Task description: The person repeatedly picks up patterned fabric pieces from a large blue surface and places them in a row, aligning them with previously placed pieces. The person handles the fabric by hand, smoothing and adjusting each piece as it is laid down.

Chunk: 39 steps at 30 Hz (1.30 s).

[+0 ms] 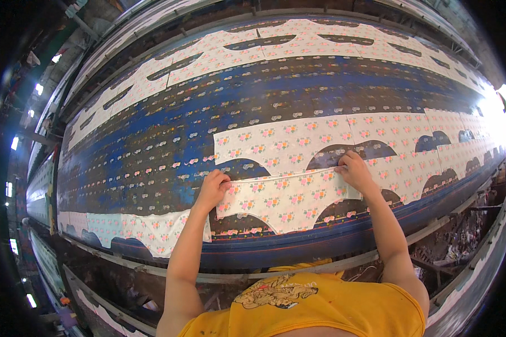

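Hands are pinching: left hand (213, 187) and right hand (352, 170) are gripping opposite ends of a floral panel's (284, 201) upper edge, the panel lying near the close rim (287, 247) of the surface (138, 163). Uneven tension may be risking a crease or overlap with the farther panel (287, 137). Blue-and-black room is showing upper left and beyond; cloth (399, 174) is crowding the right.

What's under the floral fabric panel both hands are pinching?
The floral fabric panel lies over a blue-and-dark table, visible past its curved lower edge. The table surface directly beneath is covered; can't see it.
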Each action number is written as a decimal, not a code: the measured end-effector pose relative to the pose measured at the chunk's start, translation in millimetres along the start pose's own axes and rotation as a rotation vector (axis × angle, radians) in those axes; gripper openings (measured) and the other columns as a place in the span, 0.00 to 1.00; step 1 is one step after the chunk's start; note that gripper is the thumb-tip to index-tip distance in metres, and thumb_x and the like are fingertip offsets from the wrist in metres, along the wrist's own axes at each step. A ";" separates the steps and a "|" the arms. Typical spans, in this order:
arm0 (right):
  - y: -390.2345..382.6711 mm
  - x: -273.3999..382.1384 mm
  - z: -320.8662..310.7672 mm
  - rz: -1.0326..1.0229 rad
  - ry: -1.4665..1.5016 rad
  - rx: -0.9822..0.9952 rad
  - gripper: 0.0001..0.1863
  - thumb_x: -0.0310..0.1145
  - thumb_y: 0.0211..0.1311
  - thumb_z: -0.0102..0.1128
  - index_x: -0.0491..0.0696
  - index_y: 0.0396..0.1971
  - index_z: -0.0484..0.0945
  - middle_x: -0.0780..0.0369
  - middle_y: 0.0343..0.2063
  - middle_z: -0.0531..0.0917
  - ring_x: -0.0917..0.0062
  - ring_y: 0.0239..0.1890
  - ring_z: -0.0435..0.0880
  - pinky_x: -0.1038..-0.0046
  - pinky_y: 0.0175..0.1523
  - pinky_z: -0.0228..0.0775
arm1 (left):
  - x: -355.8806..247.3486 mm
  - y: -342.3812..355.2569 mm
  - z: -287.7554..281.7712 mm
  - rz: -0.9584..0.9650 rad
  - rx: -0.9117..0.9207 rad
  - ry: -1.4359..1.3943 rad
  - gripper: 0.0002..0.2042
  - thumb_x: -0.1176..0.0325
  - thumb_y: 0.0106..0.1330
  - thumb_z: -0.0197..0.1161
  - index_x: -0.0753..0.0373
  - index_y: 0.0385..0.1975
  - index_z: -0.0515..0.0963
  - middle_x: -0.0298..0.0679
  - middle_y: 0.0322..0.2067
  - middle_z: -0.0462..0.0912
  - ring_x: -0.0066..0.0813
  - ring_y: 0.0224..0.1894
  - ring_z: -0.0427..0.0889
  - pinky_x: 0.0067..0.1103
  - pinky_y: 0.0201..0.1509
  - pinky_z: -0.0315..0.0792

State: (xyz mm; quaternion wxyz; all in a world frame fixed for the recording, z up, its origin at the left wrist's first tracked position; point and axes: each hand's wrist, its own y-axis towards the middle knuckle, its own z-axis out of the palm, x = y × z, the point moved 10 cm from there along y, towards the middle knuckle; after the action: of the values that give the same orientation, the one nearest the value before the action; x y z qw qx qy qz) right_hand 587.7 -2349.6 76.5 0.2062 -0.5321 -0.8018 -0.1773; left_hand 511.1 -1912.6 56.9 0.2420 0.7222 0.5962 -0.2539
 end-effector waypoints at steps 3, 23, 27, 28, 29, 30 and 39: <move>-8.6 -4.9 8.1 -0.048 -0.107 -0.108 0.12 0.34 0.53 0.72 0.45 0.32 0.79 0.58 0.37 0.77 0.60 0.45 0.77 0.58 0.49 0.70 | -2.9 2.6 4.3 0.020 -0.034 0.109 0.07 0.74 0.57 0.68 0.64 0.34 0.79 0.41 0.33 0.76 0.45 0.43 0.75 0.36 0.50 0.67; -68.3 88.0 -44.6 -0.162 -0.064 -0.162 0.08 0.29 0.66 0.61 0.45 0.39 0.72 0.48 0.22 0.81 0.47 0.26 0.81 0.52 0.31 0.70 | -83.8 -53.9 -30.5 0.092 -0.329 -0.124 0.04 0.72 0.70 0.59 0.66 0.35 0.74 0.49 0.29 0.79 0.47 0.31 0.80 0.32 0.36 0.73; -113.1 138.5 -100.4 -0.262 0.037 -0.190 0.08 0.25 0.64 0.63 0.46 0.38 0.73 0.51 0.20 0.81 0.51 0.22 0.81 0.58 0.27 0.70 | -142.1 -108.7 -77.1 0.249 -0.419 -0.061 0.05 0.72 0.71 0.61 0.65 0.34 0.74 0.46 0.28 0.77 0.44 0.28 0.79 0.29 0.33 0.73; -121.5 149.0 -112.5 -0.292 0.076 -0.199 0.08 0.24 0.63 0.64 0.45 0.38 0.73 0.51 0.20 0.81 0.52 0.21 0.81 0.60 0.26 0.70 | -153.0 -121.3 -87.9 0.261 -0.415 -0.054 0.05 0.72 0.71 0.61 0.65 0.34 0.74 0.45 0.28 0.77 0.43 0.28 0.79 0.29 0.32 0.73; -129.0 154.6 -123.6 -0.294 0.095 -0.222 0.08 0.22 0.62 0.64 0.45 0.37 0.73 0.52 0.20 0.80 0.54 0.21 0.80 0.62 0.26 0.69 | -160.1 -129.5 -95.2 0.278 -0.410 -0.047 0.06 0.72 0.71 0.62 0.65 0.34 0.74 0.45 0.27 0.77 0.42 0.27 0.79 0.28 0.31 0.73; -136.5 159.5 -132.6 -0.296 0.113 -0.245 0.08 0.20 0.62 0.63 0.44 0.36 0.74 0.53 0.19 0.80 0.57 0.20 0.79 0.64 0.26 0.68 | -162.7 -137.2 -101.6 0.280 -0.431 -0.037 0.06 0.71 0.71 0.62 0.65 0.34 0.74 0.44 0.27 0.77 0.42 0.26 0.79 0.28 0.30 0.73; -124.5 107.4 -71.9 -0.220 0.045 -0.170 0.07 0.30 0.68 0.62 0.44 0.38 0.74 0.52 0.25 0.84 0.54 0.27 0.85 0.60 0.30 0.74 | -105.5 -133.9 -65.8 0.217 -0.380 0.263 0.04 0.69 0.70 0.61 0.61 0.36 0.75 0.42 0.31 0.79 0.48 0.27 0.82 0.36 0.28 0.76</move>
State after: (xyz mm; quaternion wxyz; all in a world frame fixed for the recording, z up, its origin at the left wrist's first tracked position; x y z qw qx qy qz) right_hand 445.1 -2348.2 185.5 0.1575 -0.4524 -0.8326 -0.2781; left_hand 367.5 -1924.5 169.4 0.3196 0.7503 0.5785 -0.0138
